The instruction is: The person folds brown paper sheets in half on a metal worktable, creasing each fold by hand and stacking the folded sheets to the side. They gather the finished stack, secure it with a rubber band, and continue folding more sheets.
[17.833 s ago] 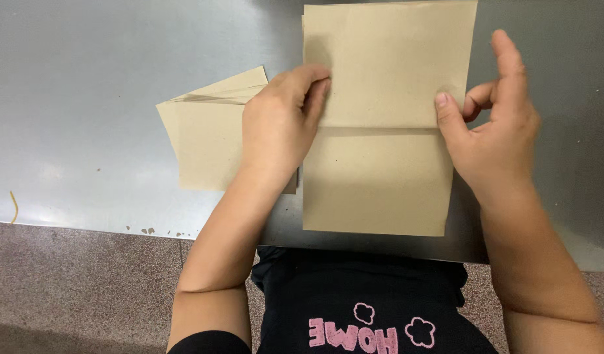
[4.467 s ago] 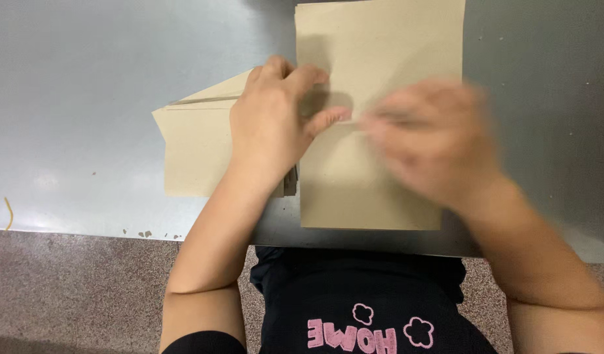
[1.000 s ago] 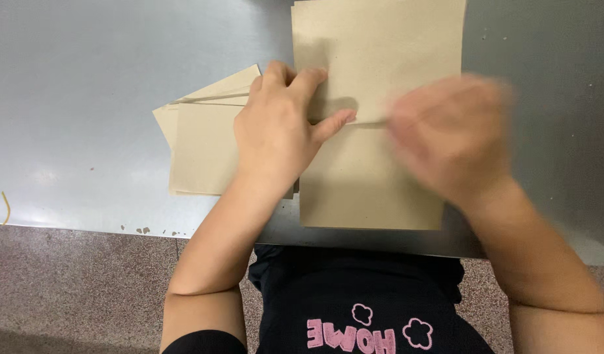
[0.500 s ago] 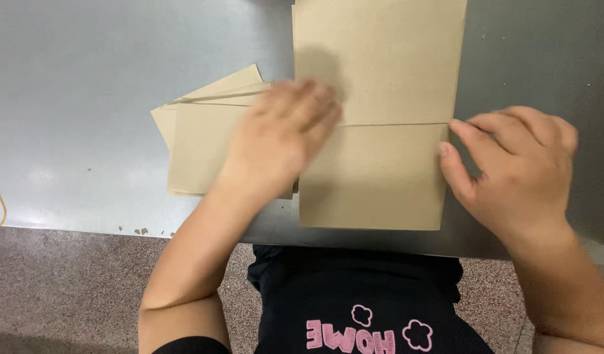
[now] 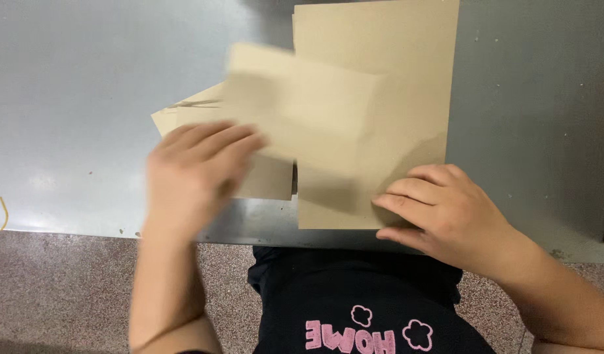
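Carrying the folded sheet (image 5: 302,98) in my left hand (image 5: 194,177), grip state unclear through blur, I keep my flat, open right hand (image 5: 446,210) pinning the stack (image 5: 394,78), aiming squarely for the side pile (image 5: 190,111).

Tan paper envelopes (image 5: 374,78), apparently flat packaging, lie stacked on the grey table (image 5: 85,78).

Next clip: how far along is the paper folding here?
Done: folded sheets lie piled to the left on the table. In hand: the left hand, blurred, carries a folded piece toward that pile. Left: a stack of flat sheets, pinned by the right hand; its depth cannot be told.
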